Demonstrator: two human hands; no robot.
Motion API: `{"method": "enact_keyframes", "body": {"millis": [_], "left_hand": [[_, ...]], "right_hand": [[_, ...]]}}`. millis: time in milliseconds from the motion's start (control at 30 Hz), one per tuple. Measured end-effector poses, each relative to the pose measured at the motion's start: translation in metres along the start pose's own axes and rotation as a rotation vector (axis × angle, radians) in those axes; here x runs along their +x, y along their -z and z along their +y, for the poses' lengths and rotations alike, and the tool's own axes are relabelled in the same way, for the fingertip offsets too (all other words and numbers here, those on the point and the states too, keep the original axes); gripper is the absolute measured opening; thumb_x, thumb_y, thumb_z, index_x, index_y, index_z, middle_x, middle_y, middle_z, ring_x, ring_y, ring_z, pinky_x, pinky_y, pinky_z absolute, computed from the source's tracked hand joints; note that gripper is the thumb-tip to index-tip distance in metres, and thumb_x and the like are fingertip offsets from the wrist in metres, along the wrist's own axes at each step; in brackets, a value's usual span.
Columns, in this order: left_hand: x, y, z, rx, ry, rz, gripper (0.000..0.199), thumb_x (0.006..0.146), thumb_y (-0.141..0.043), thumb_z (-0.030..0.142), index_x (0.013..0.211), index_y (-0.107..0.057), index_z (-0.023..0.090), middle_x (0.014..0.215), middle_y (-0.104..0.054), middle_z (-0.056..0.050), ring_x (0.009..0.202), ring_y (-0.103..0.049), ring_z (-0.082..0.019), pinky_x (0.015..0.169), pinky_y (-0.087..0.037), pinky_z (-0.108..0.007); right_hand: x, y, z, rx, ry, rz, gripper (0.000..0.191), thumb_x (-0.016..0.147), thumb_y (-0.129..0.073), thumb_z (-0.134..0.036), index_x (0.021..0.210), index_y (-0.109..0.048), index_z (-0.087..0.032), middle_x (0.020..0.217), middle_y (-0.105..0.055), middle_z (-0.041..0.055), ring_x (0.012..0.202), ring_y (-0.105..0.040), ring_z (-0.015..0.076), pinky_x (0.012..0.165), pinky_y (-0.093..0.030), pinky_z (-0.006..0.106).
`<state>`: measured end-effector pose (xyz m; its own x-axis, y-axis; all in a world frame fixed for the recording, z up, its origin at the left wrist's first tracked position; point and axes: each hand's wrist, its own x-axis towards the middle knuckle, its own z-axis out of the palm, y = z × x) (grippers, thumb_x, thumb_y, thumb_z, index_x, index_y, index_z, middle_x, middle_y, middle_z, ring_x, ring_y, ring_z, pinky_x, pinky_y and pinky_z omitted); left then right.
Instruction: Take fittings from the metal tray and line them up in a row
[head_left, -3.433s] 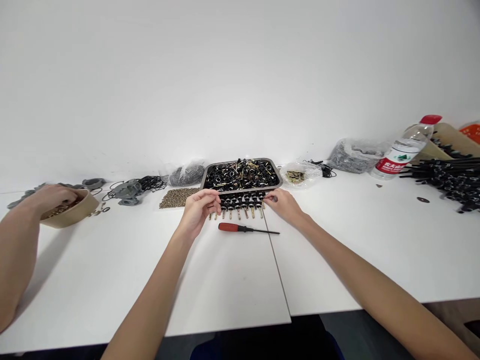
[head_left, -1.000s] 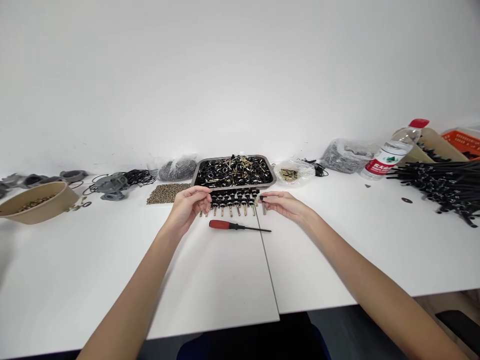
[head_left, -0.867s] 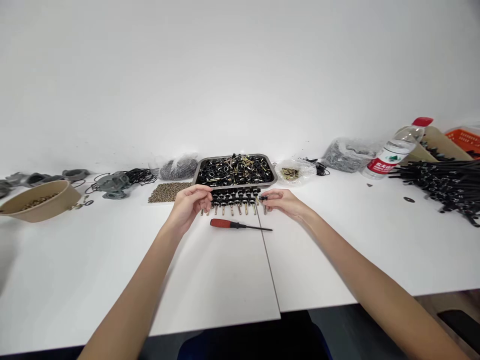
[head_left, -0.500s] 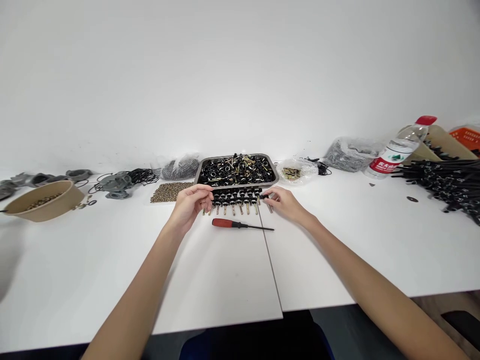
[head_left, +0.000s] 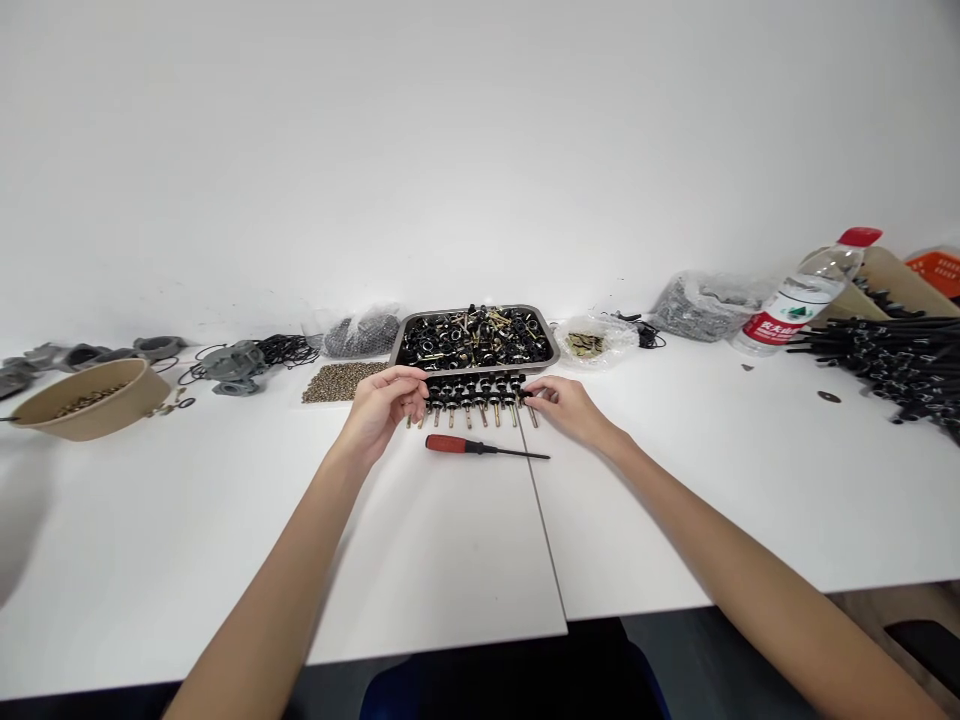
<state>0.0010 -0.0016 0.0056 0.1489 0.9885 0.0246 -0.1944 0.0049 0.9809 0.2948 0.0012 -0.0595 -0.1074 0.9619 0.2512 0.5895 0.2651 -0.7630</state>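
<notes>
Two rows of small black knob-like parts with brass shafts [head_left: 469,402] lie side by side on the white table, shafts pointing towards me. At their left end is my left hand [head_left: 381,405], its fingers curled and the thumb close to the index finger. Those fingers cover the end parts, so what they hold, if anything, is hidden. My right hand [head_left: 566,405] pinches the rightmost black part with its brass shaft [head_left: 533,412] at the other end of the front row. A red-handled screwdriver [head_left: 457,445] lies just in front of the rows, touched by neither hand.
Behind the rows stands a metal tray [head_left: 553,352] heaped with similar parts. Small brass pieces [head_left: 341,382] lie left of it, and a tan bowl [head_left: 112,400] stands farther left. On the right are a water bottle [head_left: 795,300] and a pile of black tubes [head_left: 892,365].
My right hand has moved slightly left, bringing the rightmost part closer to the front row and straighter. My left hand stays at the left end.
</notes>
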Motion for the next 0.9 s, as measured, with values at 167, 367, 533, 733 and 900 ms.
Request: {"method": "enact_keyframes", "body": {"millis": [167,367,533,733,900], "left_hand": [[0.0002,0.0009,-0.0012,0.007,-0.001,-0.007,0.016,0.071,-0.07,0.02,0.083,-0.066,0.011,0.068,-0.062,-0.004,0.047,-0.055,-0.013,0.042,-0.041,-0.026],[0.0009,-0.0007,-0.0014,0.006,0.002,-0.006,0.016,0.07,-0.07,0.02,0.083,-0.066,0.011,0.068,-0.062,-0.003,0.047,-0.055,-0.013,0.042,-0.041,-0.025],[0.0003,-0.0019,-0.0001,0.01,0.007,-0.002,0.016,0.07,-0.07,0.02,0.082,-0.066,0.011,0.068,-0.062,-0.004,0.047,-0.055,-0.012,0.043,-0.041,-0.025],[-0.0009,-0.001,0.0,0.005,0.005,-0.005,0.016,0.07,-0.07,0.02,0.082,-0.066,0.011,0.068,-0.062,-0.004,0.047,-0.055,-0.012,0.043,-0.042,-0.025],[-0.0004,-0.0007,-0.0006,-0.001,0.001,-0.011,0.017,0.07,-0.07,0.021,0.083,-0.066,0.012,0.068,-0.062,-0.004,0.047,-0.055,-0.012,0.043,-0.042,-0.025]], "right_hand": [[0.0003,-0.0023,-0.0011,-0.002,-0.006,-0.005,0.021,0.084,-0.062,-0.03,0.099,-0.071,-0.017,0.092,-0.071,0.0048,0.072,-0.058,0.0161,0.07,-0.046,0.03],[0.0004,-0.0027,-0.0051,-0.004,-0.016,0.001,0.019,0.083,-0.064,-0.027,0.098,-0.07,-0.017,0.095,-0.07,0.0052,0.074,-0.059,0.0161,0.07,-0.047,0.03],[0.0007,-0.0038,-0.0066,-0.01,-0.028,0.01,0.018,0.083,-0.064,-0.027,0.097,-0.069,-0.017,0.092,-0.07,0.0054,0.074,-0.059,0.0161,0.071,-0.047,0.03],[-0.0001,-0.0034,-0.0064,-0.024,-0.014,0.012,0.021,0.084,-0.064,-0.032,0.097,-0.067,-0.016,0.095,-0.068,0.0069,0.078,-0.059,0.0177,0.074,-0.047,0.032],[-0.0011,0.0006,-0.0075,-0.002,0.022,0.006,0.032,0.086,-0.061,-0.041,0.108,-0.062,-0.018,0.108,-0.065,0.0074,0.078,-0.058,0.0164,0.074,-0.048,0.032]]}}
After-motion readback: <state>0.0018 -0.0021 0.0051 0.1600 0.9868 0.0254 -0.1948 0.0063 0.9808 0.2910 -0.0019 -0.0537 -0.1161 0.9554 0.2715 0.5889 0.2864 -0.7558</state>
